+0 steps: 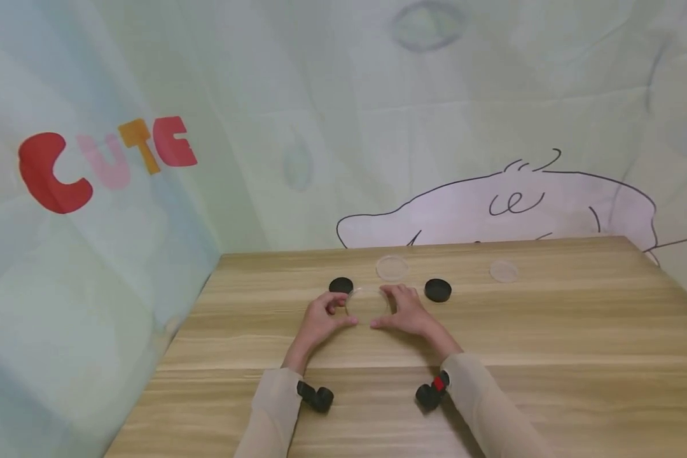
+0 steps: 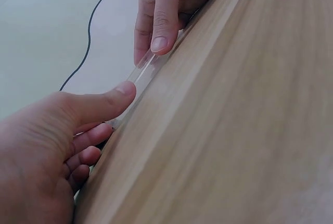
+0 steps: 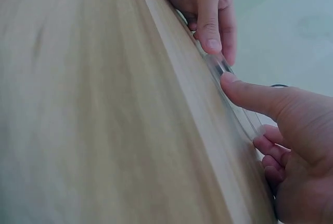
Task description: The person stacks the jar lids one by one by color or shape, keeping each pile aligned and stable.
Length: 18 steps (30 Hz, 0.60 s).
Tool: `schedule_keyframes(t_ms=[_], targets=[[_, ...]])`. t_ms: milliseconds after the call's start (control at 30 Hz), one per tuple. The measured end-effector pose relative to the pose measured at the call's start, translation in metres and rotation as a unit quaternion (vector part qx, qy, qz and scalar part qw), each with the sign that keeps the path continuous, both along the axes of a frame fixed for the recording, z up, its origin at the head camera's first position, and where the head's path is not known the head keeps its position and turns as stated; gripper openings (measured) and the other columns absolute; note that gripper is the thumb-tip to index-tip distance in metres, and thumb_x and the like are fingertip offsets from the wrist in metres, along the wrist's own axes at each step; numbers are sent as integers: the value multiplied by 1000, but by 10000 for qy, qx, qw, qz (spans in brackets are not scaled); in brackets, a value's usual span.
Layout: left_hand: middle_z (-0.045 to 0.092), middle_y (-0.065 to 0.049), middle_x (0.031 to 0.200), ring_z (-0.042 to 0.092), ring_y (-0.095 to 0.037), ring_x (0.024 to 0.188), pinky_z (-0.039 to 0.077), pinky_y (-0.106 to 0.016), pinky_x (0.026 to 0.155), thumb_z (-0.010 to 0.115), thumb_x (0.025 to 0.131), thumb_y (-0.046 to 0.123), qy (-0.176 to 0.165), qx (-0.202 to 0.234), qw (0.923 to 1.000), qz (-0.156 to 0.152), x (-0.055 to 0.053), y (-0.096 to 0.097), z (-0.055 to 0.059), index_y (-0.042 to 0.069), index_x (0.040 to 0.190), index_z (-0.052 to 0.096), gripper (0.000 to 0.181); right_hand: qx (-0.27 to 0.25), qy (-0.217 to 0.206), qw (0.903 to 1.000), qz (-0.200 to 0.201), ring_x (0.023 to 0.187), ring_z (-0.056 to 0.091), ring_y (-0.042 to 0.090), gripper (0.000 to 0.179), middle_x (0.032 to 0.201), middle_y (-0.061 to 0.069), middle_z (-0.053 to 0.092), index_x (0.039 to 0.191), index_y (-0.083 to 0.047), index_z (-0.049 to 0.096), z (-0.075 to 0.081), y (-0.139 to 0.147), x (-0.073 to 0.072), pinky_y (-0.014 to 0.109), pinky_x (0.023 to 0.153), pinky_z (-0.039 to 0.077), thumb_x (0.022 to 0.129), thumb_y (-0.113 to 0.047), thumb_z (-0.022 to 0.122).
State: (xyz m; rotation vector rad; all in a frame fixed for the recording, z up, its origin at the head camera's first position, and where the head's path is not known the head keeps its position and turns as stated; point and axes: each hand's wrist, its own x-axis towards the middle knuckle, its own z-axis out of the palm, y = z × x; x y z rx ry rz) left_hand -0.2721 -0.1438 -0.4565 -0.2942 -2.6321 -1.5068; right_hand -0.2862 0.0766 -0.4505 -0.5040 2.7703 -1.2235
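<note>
A clear, shallow petri dish (image 1: 368,306) is held between both hands near the middle of the table. My left hand (image 1: 319,320) grips its left rim, thumb at the near side and fingers at the far side. On the opposite rim, my right hand (image 1: 406,312) pinches it the same way. In the left wrist view the dish's clear edge (image 2: 139,76) shows between the two thumbs, low over the wood. The right wrist view also shows the clear wall (image 3: 240,110) between thumb and fingers. A black round disc (image 1: 340,285) lies just behind my left fingers, partly covered.
Another black round piece (image 1: 437,290) with a raised rim lies right of my right hand. Behind the hands is a clear round dish (image 1: 392,268), and a smaller clear one (image 1: 504,271) lies farther right. A printed cloth (image 1: 298,114) hangs behind the wooden table (image 1: 578,337).
</note>
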Motion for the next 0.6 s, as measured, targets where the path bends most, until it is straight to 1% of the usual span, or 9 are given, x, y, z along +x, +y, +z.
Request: schedule_keyframes(t_ms=[133, 300, 467, 600], targets=[[71, -14, 105, 47, -17, 84, 37, -26, 76, 86, 71, 13, -16, -43, 10000, 79, 0, -1, 2, 2, 117, 67, 52, -200, -59, 9998, -27, 129, 37, 34, 84, 142, 17, 49, 139, 0, 47, 1, -3, 1, 51, 110, 34, 72, -34, 85], [70, -12, 110, 50, -19, 90, 40, -28, 80, 85, 72, 16, -161, -221, 9996, 39, 0, 0, 2, 4, 119, 67, 52, -359, -319, 9988, -121, 133, 36, 34, 85, 143, 17, 48, 140, -1, 46, 2, -1, 2, 53, 112, 32, 72, -33, 86], [67, -11, 118, 52, -22, 98, 41, -32, 85, 84, 74, 20, -318, -153, 9994, 47, 0, 3, 3, 6, 122, 65, 53, -476, -577, 9971, -164, 136, 34, 35, 87, 145, 17, 46, 141, -2, 44, 7, 2, -1, 53, 115, 29, 71, -32, 86], [65, -11, 118, 50, -23, 100, 40, -31, 84, 83, 76, 21, -480, -83, 9988, 69, 1, 4, 4, 7, 121, 64, 52, -554, -718, 9959, -36, 139, 35, 38, 85, 146, 20, 45, 141, 1, 43, 11, 5, -4, 52, 117, 28, 74, -28, 85]])
